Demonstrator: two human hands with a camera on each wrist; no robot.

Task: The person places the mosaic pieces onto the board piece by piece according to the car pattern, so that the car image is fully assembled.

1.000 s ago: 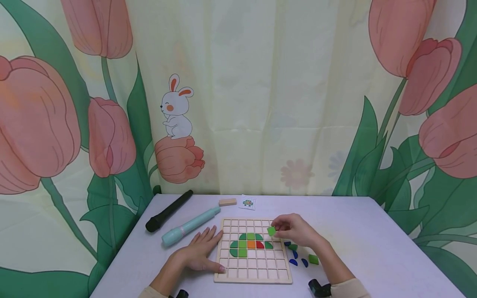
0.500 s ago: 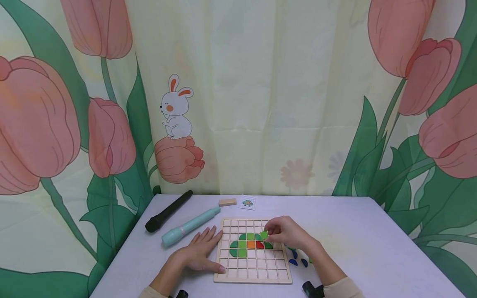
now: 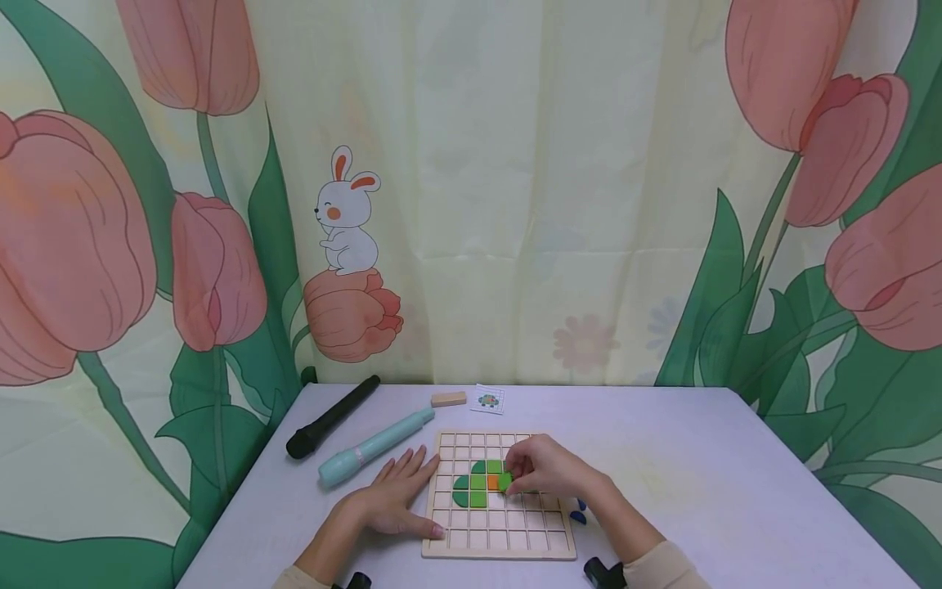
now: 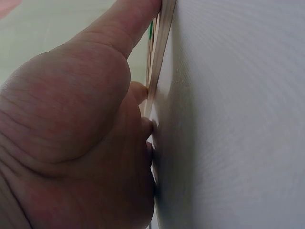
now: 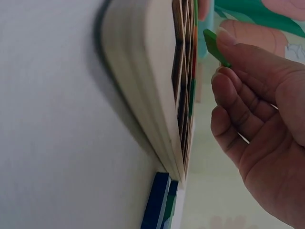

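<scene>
A wooden grid board [image 3: 500,558] lies on the table with green and orange pieces set in its cells. My right hand [image 3: 548,468] pinches a light green square tile [image 3: 504,483] between thumb and fingers, over the cells beside the orange piece [image 3: 492,483]. In the right wrist view, this tile [image 5: 217,46] is raised off the board and tilted. My left hand [image 3: 390,499] rests with spread fingers at the board's left edge, its thumb on the lower left corner. The right hand hides part of the board's right half.
Blue pieces [image 3: 578,517] lie right of the board, partly behind the right arm. A small picture card [image 3: 487,399] and wooden block [image 3: 449,399] sit behind it. A teal tube-shaped object [image 3: 377,448] and a black microphone [image 3: 333,417] lie at the back left.
My right hand has carried the green tile leftward and toward me, from the board's upper right edge to beside the orange piece. The left hand has stayed put.
</scene>
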